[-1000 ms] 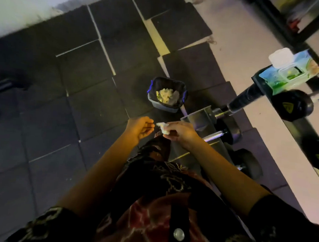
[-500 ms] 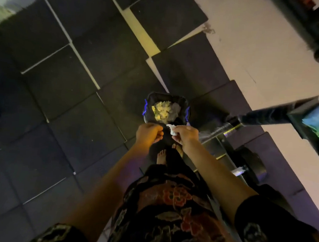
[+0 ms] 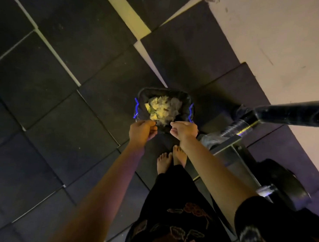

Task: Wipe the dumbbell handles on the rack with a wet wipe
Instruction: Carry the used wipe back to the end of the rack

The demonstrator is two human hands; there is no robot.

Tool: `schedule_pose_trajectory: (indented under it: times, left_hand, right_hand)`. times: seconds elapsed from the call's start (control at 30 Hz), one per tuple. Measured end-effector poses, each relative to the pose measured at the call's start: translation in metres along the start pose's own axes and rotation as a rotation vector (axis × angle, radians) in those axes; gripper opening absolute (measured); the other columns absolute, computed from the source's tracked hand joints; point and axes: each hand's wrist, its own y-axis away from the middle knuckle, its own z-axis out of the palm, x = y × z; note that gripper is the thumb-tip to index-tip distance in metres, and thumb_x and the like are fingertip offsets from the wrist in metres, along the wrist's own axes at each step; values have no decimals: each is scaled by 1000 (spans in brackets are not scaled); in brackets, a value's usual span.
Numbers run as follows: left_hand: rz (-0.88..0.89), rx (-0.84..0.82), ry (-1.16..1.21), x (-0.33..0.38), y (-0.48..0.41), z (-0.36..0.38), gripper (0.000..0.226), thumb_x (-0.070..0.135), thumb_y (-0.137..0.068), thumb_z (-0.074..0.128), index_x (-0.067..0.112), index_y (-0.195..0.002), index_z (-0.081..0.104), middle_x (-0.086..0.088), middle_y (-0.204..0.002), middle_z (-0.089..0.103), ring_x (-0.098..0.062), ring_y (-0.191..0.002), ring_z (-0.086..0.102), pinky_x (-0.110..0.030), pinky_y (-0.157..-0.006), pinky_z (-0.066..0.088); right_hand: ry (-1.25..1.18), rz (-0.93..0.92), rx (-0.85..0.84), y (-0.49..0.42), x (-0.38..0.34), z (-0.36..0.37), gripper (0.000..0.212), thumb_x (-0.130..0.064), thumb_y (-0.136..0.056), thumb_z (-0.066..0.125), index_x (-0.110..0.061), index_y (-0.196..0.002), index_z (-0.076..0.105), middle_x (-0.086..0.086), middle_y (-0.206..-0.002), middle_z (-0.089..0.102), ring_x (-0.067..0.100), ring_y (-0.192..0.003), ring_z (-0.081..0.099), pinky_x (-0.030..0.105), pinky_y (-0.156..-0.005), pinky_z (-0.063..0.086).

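Both my hands hover over the near rim of a small black-lined bin (image 3: 186,97) on the floor. My right hand (image 3: 184,131) has relaxed fingers pointing left and nothing shows in it. My left hand (image 3: 142,129) is loosely curled, and I see nothing in it either. Several crumpled used wipes (image 3: 160,110) lie in the bin. At the right stands the metal dumbbell rack (image 3: 232,149), with one black dumbbell (image 3: 282,183) and its shiny handle (image 3: 263,191) low on it.
A black padded bar (image 3: 292,114) juts in from the right edge above the rack. My bare feet (image 3: 171,158) stand just short of the bin. Dark rubber floor tiles (image 3: 63,116) spread left; pale floor (image 3: 277,43) lies upper right.
The white wipe pinched in my right hand is gone from it, and that hand's fingers have loosened. Both hands moved forward over the bin as my view tipped further down.
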Motion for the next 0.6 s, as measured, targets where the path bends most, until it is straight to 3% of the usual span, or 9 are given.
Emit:
schedule_pose_trajectory:
  times: [0.23,0.33,0.5,0.6]
  left_hand:
    - [-6,-55,-21,4,35,10,16,2,-88,61,8,-73,62,-3,-55,62,-15,-59,59,-26,-66,55]
    - [35,-98,-84,12,68,18,14,6,-89,62,10,-76,61,-6,-67,64,-15,-64,61,-29,-73,54]
    - [89,-187,-163,21,134,27,9,8,-89,61,9,-80,64,-6,-72,64,-13,-64,61,-24,-64,52]
    - [105,-233,-207,22,175,32,9,10,-88,61,10,-79,64,-4,-70,64,-12,-63,61,-19,-57,51]
  right_hand:
    - [-130,-9,3,28,2,-24,20,0,-81,73,0,-101,69,14,-89,70,16,-70,66,22,-60,58]
    - [-191,-29,-17,56,-2,-39,19,-2,-81,74,-1,-100,70,13,-90,71,17,-72,68,22,-61,58]
    - [-303,-57,-10,115,-7,-76,5,-2,-82,73,-6,-84,70,10,-80,70,18,-73,68,29,-73,60]
    - [-341,-83,-4,149,-8,-106,8,1,-82,70,-4,-88,69,10,-77,67,17,-67,65,28,-67,59]
